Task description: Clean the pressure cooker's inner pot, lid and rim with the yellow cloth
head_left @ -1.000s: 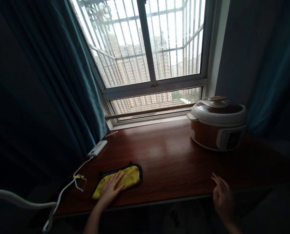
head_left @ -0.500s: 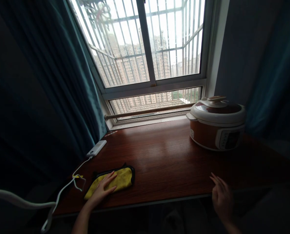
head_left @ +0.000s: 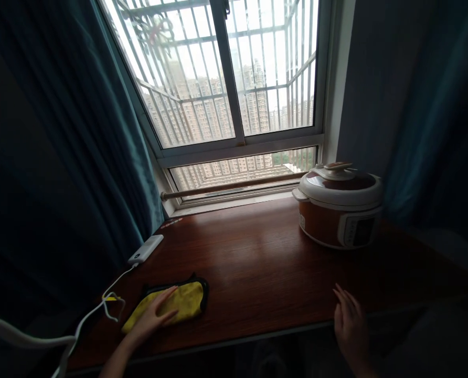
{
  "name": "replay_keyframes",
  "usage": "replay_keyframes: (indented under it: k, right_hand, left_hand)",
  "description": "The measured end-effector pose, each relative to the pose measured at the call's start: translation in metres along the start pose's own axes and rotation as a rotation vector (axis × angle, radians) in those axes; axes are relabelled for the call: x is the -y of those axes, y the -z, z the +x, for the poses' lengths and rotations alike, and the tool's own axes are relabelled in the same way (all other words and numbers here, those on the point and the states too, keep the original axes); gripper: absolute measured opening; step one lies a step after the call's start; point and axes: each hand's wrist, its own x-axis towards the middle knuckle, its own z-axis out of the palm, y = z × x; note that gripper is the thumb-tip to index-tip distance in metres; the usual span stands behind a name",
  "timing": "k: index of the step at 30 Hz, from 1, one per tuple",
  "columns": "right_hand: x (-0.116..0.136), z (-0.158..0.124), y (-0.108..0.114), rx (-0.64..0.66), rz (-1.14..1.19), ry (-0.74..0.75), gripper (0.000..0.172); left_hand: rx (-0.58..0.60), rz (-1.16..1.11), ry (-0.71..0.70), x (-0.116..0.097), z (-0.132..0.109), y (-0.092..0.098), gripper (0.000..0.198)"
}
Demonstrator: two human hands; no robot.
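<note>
A folded yellow cloth with a black edge [head_left: 189, 300] lies on the dark red-brown wooden table [head_left: 253, 262], near its front left. My left hand [head_left: 153, 315] rests flat on top of the cloth, its thumb and fingers spread and not gripping it. Over at the table's front edge on the right is my right hand [head_left: 350, 321], with fingers stretched out and nothing in it. Its fingertips hover over or touch the tabletop; I cannot tell which.
An electric cooker [head_left: 340, 210] with a white lid stands at the back right. On the left lie a white power bank [head_left: 146, 249] and a white cable [head_left: 90, 313] running off the near side. A barred window [head_left: 240, 144] and a blue curtain [head_left: 112, 131] border the table.
My view has shifted slightly, so the table, cooker and cloth appear further left and a little lower. My left hand stays on the cloth, and my right hand stays by the table edge.
</note>
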Motion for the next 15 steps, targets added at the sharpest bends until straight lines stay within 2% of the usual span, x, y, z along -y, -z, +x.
replay_keyframes:
  k: [3, 5, 7, 9, 11, 12, 13, 15]
  right_hand:
    - [-0.006, 0.036, 0.02, 0.03, 0.098, 0.07, 0.036]
    - [-0.022, 0.089, 0.042, 0.03, 0.12, 0.149, 0.033]
    - [-0.045, 0.163, 0.065, -0.073, 0.098, 0.12, 0.034]
    - [-0.073, 0.248, 0.086, -0.198, 0.008, -0.063, 0.039]
    - [-0.102, 0.328, 0.098, -0.16, -0.121, -0.398, 0.049]
    - [-0.115, 0.36, 0.1, -0.136, -0.144, -0.481, 0.059]
    - [-0.127, 0.387, 0.1, -0.113, -0.157, -0.53, 0.069]
    - [-0.145, 0.42, 0.094, -0.081, -0.192, -0.604, 0.078]
  left_hand:
    - [-0.132, -0.016, 0.032, -0.013, 0.005, -0.012, 0.066]
    - [-0.178, -0.065, 0.004, -0.034, 0.01, -0.017, 0.062]
    - [-0.181, -0.15, -0.033, -0.07, 0.018, -0.016, 0.057]
    - [-0.189, -0.243, -0.087, -0.121, 0.029, -0.011, 0.052]
    - [-0.217, -0.362, -0.156, -0.185, 0.048, -0.004, 0.048]
    - [-0.217, -0.452, -0.19, -0.219, 0.06, -0.001, 0.045]
    - [-0.201, -0.571, -0.22, -0.254, 0.075, -0.001, 0.042]
    - [-0.125, -0.76, -0.233, -0.323, 0.112, -0.007, 0.034]
